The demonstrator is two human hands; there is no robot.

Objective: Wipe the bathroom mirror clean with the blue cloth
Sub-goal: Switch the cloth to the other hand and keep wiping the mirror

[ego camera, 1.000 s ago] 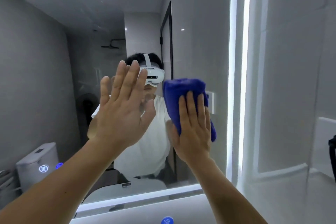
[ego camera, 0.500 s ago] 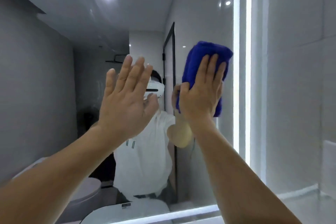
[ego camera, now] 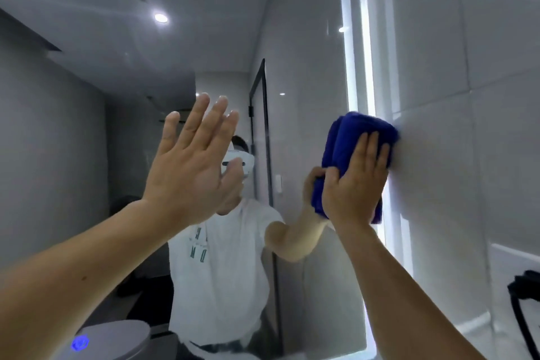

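Pressing one blue cloth (ego camera: 347,137) to one mirror (ego camera: 306,82), right hand (ego camera: 353,190) flat

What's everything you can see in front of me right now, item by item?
Mirror: one, lit white border, on the wall ahead.
Blue cloth: one, folded, at the mirror's right edge.
Wall tiles: several, white, right of the mirror.
Toilet: one, white with a blue light, reflected lower left.
Glass door: one, black-framed, reflected at centre.
Black object: one, bottom right edge, too cut off to identify.
Left hand: one, fingers straight, raised at the glass.
Right hand: one, pressing the cloth on the mirror.
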